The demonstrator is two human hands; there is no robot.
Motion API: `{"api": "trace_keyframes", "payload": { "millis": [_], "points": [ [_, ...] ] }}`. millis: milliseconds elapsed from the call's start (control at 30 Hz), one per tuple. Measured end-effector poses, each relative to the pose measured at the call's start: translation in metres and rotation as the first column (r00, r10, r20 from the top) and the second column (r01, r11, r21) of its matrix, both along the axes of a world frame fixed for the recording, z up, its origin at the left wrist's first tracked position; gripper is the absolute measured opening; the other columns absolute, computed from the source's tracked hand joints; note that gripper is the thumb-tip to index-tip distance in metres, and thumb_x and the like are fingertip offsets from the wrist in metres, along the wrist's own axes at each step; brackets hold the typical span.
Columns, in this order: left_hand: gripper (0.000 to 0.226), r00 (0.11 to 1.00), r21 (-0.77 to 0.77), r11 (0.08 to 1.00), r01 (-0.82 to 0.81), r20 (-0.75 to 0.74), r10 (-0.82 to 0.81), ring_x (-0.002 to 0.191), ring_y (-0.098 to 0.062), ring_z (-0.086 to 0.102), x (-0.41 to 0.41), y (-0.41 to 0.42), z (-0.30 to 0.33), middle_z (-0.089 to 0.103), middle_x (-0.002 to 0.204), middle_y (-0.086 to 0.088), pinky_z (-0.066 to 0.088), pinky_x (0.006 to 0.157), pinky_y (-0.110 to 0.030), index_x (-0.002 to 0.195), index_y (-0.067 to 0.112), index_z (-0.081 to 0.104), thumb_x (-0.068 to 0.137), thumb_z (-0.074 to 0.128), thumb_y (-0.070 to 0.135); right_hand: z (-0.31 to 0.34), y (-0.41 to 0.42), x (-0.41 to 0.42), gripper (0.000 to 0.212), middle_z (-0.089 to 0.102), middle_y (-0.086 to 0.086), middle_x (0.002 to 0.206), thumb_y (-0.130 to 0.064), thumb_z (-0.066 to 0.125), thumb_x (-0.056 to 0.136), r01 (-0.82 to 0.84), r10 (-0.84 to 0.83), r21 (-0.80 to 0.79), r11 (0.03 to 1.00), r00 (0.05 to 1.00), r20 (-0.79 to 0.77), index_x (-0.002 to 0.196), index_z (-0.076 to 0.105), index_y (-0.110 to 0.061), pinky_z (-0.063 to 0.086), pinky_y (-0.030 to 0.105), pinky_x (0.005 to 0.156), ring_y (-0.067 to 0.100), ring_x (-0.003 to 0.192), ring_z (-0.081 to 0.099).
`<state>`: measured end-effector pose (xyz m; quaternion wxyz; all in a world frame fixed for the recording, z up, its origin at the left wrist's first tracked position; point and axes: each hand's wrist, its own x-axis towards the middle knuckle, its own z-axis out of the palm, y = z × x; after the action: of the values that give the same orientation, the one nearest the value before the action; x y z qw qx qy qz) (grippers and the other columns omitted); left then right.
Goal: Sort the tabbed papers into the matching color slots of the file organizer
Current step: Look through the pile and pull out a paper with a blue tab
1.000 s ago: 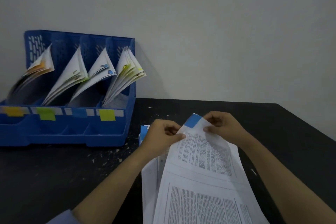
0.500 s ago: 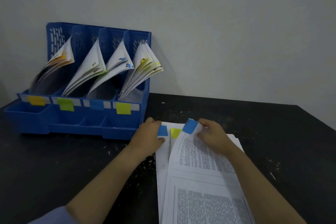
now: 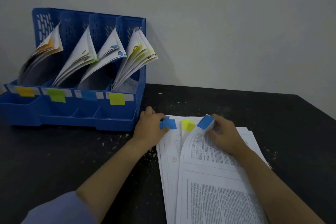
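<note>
Blue file organizer (image 3: pixel 116 120) stood at upper left of the frame on a black table (image 3: pixel 54 160), backed against a pale wall (image 3: pixel 218 23). It had four slots, each with leaning papers; front labels ran, left to right, orange (image 3: pixel 25 91), green (image 3: pixel 56 95), blue (image 3: pixel 89 95) and yellow (image 3: pixel 117 99).

Stack of printed papers (image 3: pixel 214 187) lay flat at lower centre-right of the frame, just right of the organizer's front corner.

Left hand (image 3: pixel 150 128), at centre frame, fingers curled, pinched a blue tab (image 3: pixel 170 124) at the stack's top-left edge. A yellow tab (image 3: pixel 187 125) showed beside it, untouched, between the two hands.

Right hand (image 3: pixel 222 132), just right of centre, fingers curled, held the top corner of the uppermost sheet (image 3: pixel 205 149), which was lifted and bowed off the stack. That sheet carried a second blue tab (image 3: pixel 205 121), raised at the fingertips.

White flecks were scattered on the table near the stack.
</note>
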<state>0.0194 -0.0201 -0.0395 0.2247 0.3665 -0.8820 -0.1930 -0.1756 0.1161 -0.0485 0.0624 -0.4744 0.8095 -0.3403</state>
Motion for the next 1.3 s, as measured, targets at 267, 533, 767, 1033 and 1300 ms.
{"api": "trace_keyframes", "payload": {
  "millis": [267, 533, 767, 1033, 1300],
  "points": [
    [0.017, 0.999, 0.061, 0.998, -0.014, -0.032, 0.016, 0.108, -0.017, 0.038, -0.015, -0.006, 0.005, 0.043, 0.107, 0.002, 0.039, 0.094, -0.037, 0.096, 0.024, 0.055, 0.084, 0.067, 0.027, 0.0, 0.001, -0.001, 0.023, 0.05, -0.018, 0.092, -0.015, 0.063, 0.086, -0.056, 0.059, -0.089, 0.994, 0.998, 0.037, 0.102, 0.051, -0.027, 0.039, 0.003, 0.055, 0.003, 0.081, 0.054],
    [0.015, 0.906, 0.205, 0.978, 0.049, -0.421, 0.043, 0.075, -0.002, 0.055, -0.026, 0.004, 0.015, 0.061, 0.079, 0.009, 0.039, 0.061, -0.01, 0.074, 0.024, 0.059, 0.083, 0.068, 0.017, 0.027, -0.006, 0.001, 0.038, 0.045, -0.008, 0.129, -0.016, 0.055, 0.087, -0.192, 0.189, -0.022, 0.981, 0.977, -0.095, 0.125, 0.049, -0.021, 0.035, 0.023, 0.094, 0.005, 0.113, 0.041],
    [0.007, 0.788, 0.438, 0.863, 0.252, -0.611, 0.08, 0.07, -0.003, 0.064, -0.025, 0.011, 0.03, 0.068, 0.082, 0.003, 0.049, 0.054, -0.014, 0.082, 0.015, 0.063, 0.083, 0.067, 0.009, 0.043, -0.026, 0.015, 0.019, 0.047, -0.009, 0.13, -0.017, 0.062, 0.084, -0.364, 0.355, 0.005, 0.931, 0.906, -0.233, 0.1, 0.055, -0.023, 0.036, 0.019, 0.095, 0.001, 0.108, 0.042],
    [0.011, 0.7, 0.456, 0.81, 0.37, -0.71, 0.08, 0.078, -0.005, 0.067, -0.012, 0.017, 0.036, 0.071, 0.077, 0.012, 0.058, 0.068, -0.028, 0.088, 0.024, 0.064, 0.091, 0.055, 0.028, 0.077, -0.021, 0.016, 0.022, 0.055, -0.024, 0.082, -0.017, 0.069, 0.08, -0.326, 0.299, -0.123, 0.937, 0.934, -0.198, 0.078, 0.054, -0.032, 0.044, 0.008, 0.064, -0.004, 0.083, 0.054],
    [0.023, 0.645, 0.27, 0.813, 0.516, -0.747, -0.161, 0.077, -0.017, 0.068, -0.005, 0.035, 0.046, 0.07, 0.083, -0.003, 0.056, 0.065, -0.032, 0.091, 0.025, 0.065, 0.081, 0.057, 0.044, 0.123, -0.012, 0.025, 0.014, 0.066, -0.005, 0.08, -0.004, 0.065, 0.079, -0.414, 0.358, -0.152, 0.897, 0.885, -0.299, 0.079, 0.06, -0.017, 0.051, 0.019, 0.065, 0.012, 0.077, 0.062]
  ]
}}
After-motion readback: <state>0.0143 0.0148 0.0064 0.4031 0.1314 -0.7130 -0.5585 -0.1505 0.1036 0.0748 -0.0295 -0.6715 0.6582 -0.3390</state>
